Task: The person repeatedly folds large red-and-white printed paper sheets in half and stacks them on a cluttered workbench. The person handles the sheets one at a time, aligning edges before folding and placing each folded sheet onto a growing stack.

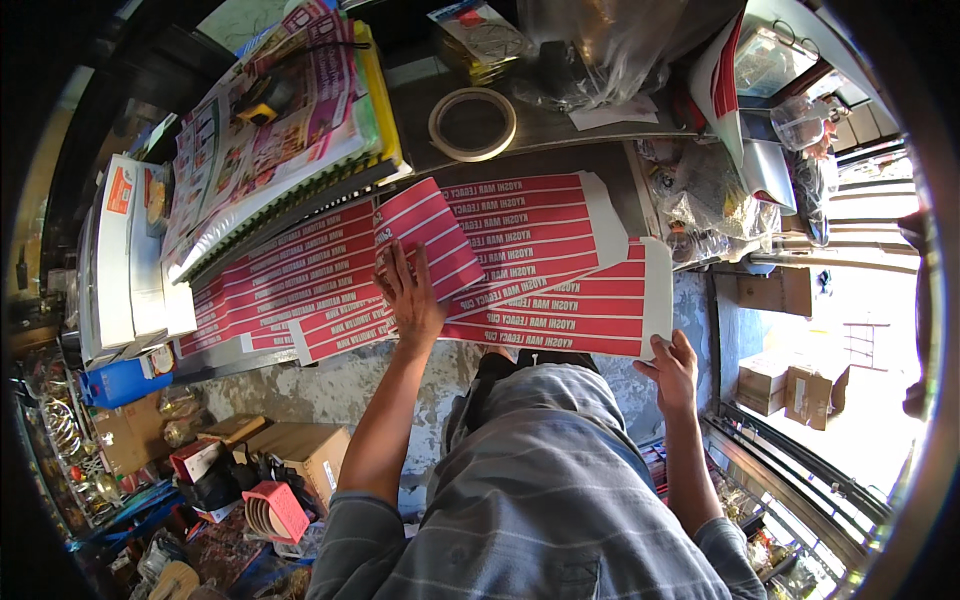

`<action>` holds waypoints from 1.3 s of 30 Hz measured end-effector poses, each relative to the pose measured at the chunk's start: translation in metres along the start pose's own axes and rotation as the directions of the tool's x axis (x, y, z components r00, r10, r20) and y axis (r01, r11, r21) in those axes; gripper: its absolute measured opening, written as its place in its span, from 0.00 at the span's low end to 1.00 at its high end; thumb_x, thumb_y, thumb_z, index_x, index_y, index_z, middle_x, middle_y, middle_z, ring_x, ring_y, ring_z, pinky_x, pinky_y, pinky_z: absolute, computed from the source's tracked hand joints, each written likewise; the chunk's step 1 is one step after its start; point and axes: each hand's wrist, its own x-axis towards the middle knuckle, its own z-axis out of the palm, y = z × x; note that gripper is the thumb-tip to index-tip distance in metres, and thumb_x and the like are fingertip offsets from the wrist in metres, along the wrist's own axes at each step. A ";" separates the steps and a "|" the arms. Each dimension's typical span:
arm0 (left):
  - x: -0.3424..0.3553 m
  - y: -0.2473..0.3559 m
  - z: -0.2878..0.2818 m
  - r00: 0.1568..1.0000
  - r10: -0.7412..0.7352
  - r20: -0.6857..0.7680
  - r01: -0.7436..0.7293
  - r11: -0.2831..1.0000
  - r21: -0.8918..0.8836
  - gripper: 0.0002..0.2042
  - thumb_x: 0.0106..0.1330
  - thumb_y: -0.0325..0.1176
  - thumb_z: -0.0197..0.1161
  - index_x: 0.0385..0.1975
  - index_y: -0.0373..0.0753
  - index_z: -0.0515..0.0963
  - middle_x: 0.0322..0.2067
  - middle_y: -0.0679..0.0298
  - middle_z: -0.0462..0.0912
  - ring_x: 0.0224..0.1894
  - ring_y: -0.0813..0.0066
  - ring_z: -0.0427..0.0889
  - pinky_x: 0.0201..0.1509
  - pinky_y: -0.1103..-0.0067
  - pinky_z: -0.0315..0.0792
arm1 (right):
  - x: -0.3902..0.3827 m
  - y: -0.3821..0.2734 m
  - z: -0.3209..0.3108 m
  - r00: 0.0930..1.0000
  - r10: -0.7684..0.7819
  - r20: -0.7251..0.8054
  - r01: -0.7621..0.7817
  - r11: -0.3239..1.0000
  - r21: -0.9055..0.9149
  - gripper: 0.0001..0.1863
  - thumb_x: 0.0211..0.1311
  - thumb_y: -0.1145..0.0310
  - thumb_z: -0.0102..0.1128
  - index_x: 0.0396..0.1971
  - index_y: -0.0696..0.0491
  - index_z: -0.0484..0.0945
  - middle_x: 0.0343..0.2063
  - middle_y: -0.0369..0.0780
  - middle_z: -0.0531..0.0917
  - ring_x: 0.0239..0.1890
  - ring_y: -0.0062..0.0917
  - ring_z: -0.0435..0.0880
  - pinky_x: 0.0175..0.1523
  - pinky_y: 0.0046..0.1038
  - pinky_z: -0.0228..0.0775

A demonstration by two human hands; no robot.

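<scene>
Long sheets of red strips with white borders and dark lettering lie overlapped across the worktop. My left hand [408,298] rests with spread fingers on a smaller red striped sheet [432,232], which lies at an angle over the longer ones. At the near right corner of a long red striped sheet [590,308], my right hand [674,368] pinches the white margin between thumb and fingers. Another long striped sheet [530,215] lies behind it, partly covered. Further striped sheets [290,265] stretch to the left, beneath the small one.
A roll of tape [472,124] lies at the back. Stacked colourful booklets [275,130] carry a yellow tape measure [265,98] at the back left. White boxes [130,260] stand far left. Below are a cardboard box [300,455] and a pink basket [275,510]. Plastic bags [600,60] sit behind.
</scene>
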 end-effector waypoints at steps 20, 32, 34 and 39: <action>-0.014 -0.008 -0.002 0.974 0.203 0.101 -0.187 0.972 -0.145 0.66 0.43 0.59 0.90 0.83 0.45 0.58 0.83 0.45 0.50 0.86 0.38 0.45 0.82 0.27 0.42 | 0.016 -0.051 0.055 0.917 -0.397 -0.034 0.360 0.863 -0.353 0.07 0.80 0.68 0.62 0.47 0.56 0.83 0.34 0.35 0.87 0.35 0.15 0.88 0.39 0.27 0.89; -0.016 -0.004 0.020 0.990 0.141 -0.029 -0.143 0.982 -0.124 0.61 0.55 0.53 0.86 0.85 0.43 0.53 0.83 0.39 0.45 0.86 0.32 0.42 0.77 0.23 0.44 | 0.106 -0.048 0.024 0.835 -0.529 -0.150 0.240 0.596 -0.766 0.16 0.65 0.70 0.77 0.48 0.60 0.85 0.29 0.44 0.90 0.25 0.27 0.90 0.27 0.31 0.81; -0.017 -0.001 0.019 0.993 0.115 -0.041 -0.119 0.985 -0.121 0.61 0.55 0.54 0.86 0.85 0.43 0.53 0.84 0.39 0.44 0.86 0.32 0.42 0.77 0.23 0.44 | 0.128 -0.031 0.019 0.793 -0.579 -0.189 0.122 0.455 -0.882 0.19 0.59 0.67 0.80 0.45 0.59 0.83 0.32 0.50 0.91 0.29 0.38 0.93 0.38 0.40 0.84; -0.019 0.016 0.018 1.000 0.021 0.012 -0.021 0.998 -0.067 0.58 0.61 0.54 0.82 0.86 0.44 0.51 0.84 0.40 0.44 0.86 0.33 0.41 0.79 0.25 0.41 | 0.138 -0.017 0.019 0.800 -0.587 -0.126 0.183 0.438 -0.880 0.22 0.59 0.68 0.79 0.51 0.55 0.78 0.32 0.51 0.91 0.40 0.50 0.92 0.48 0.48 0.81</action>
